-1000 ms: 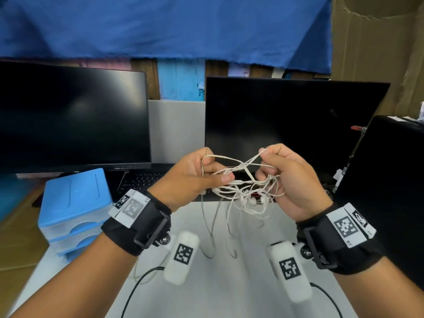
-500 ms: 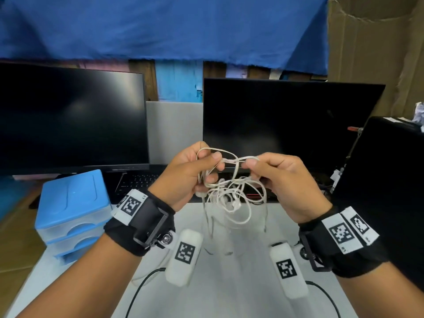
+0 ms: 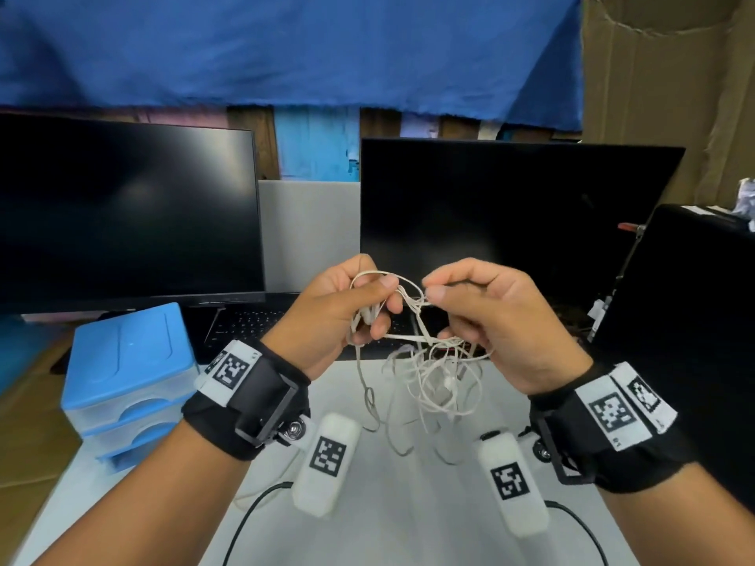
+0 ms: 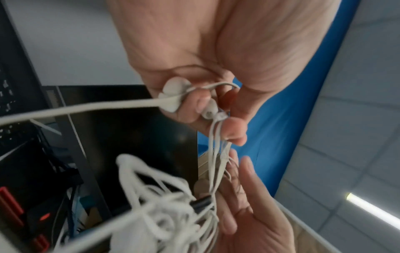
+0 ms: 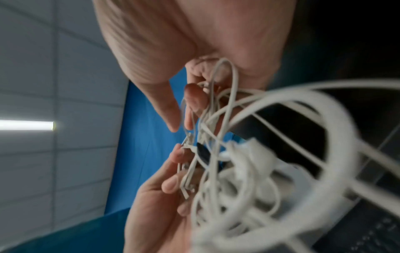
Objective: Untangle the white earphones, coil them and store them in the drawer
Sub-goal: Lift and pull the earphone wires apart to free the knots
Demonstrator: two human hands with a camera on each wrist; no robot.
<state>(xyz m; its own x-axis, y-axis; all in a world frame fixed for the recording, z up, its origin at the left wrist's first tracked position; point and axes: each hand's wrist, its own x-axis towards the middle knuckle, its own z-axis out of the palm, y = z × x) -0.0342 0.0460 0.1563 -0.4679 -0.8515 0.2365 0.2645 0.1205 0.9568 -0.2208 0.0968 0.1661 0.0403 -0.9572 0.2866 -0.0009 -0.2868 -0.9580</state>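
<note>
White earphones (image 3: pixel 425 353) are held above the counter (image 3: pixel 408 504), drawers (image 3: pixel 122 386) at 9 o'clock; earbuds are gripped by left hand (image 3: pixel 339 316), strands pinched by right hand (image 3: pixel 486 316); loops are best eased apart gently, never yanked.

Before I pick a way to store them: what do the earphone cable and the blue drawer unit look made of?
The white earphones: cable looks like matte, flat rubbery plastic, since it bends into soft limp loops without kinks; the earbuds pinched in the left hand look like smooth hard plastic. The drawer unit: probably moulded plastic, opaque blue glossy top, translucent drawer fronts.
</note>
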